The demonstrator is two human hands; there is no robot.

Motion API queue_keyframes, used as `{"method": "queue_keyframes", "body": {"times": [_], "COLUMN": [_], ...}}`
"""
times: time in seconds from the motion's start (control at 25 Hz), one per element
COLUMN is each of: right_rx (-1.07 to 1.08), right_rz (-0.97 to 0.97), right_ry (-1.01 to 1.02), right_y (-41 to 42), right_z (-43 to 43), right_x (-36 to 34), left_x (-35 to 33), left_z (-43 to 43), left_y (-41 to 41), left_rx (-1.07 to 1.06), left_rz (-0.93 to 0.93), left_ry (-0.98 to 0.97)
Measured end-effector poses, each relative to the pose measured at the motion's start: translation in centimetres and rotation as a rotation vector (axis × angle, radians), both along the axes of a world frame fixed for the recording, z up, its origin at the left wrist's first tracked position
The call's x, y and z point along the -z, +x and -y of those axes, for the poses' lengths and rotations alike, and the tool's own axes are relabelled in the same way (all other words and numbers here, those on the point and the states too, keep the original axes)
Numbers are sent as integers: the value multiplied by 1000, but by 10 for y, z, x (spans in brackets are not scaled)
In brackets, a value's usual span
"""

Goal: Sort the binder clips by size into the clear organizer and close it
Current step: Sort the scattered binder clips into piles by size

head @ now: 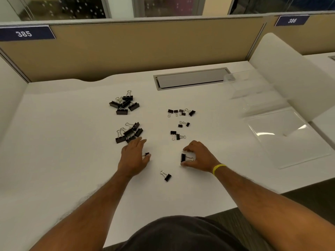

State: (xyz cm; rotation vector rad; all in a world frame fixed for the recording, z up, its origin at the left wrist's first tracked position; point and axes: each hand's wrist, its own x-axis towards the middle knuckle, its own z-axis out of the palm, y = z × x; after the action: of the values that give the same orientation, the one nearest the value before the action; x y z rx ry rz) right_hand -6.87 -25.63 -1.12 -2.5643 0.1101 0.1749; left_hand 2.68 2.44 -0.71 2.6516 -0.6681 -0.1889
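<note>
Black binder clips lie in groups on the white desk (72,142). A pile of large clips (124,104) sits far left, a second pile (129,132) just beyond my left hand (134,158). Small clips (181,112) are scattered in the middle. My left hand lies flat, its fingers over a small clip (146,154). My right hand (198,156) curls around a medium clip (184,157), fingertips touching it. One more clip (166,176) lies near the front edge. The clear organizer (257,91) stands open at the far right, its lid (286,136) flat on the desk.
A grey cable hatch (190,78) is set into the desk at the back. Tan partition panels (126,48) wall the desk behind, white dividers at both sides. The desk's front edge runs close to my body.
</note>
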Motion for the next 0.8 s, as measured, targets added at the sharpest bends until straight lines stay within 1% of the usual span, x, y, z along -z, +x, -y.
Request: {"method": "queue_keyframes", "body": {"times": [0.12, 0.2, 0.36, 0.48, 0.6, 0.68, 0.8], "right_rx": [-15, -12, 39, 26, -15, -87, -243], "right_rz": [30, 52, 64, 16, 4, -3, 3], "right_ry": [-21, -8, 121, 196, 258, 225, 106], "right_y": [-1, -1, 5, 15, 28, 39, 57], "right_z": [-3, -5, -17, -34, -55, -71, -98], "right_x": [3, 3, -3, -9, -14, -16, -21], "left_x": [-2, -2, 1, 6, 9, 11, 13], "left_z": [1, -3, -28, -51, -65, -70, -72], "left_y": [-5, -7, -9, -12, -16, -19, -23], "left_rx": [-6, -50, -206, -315, -368, -367, -331], "left_rz": [31, 44, 52, 64, 63, 49, 27], "left_ry": [-37, -74, -137, -195, -225, -234, -255]}}
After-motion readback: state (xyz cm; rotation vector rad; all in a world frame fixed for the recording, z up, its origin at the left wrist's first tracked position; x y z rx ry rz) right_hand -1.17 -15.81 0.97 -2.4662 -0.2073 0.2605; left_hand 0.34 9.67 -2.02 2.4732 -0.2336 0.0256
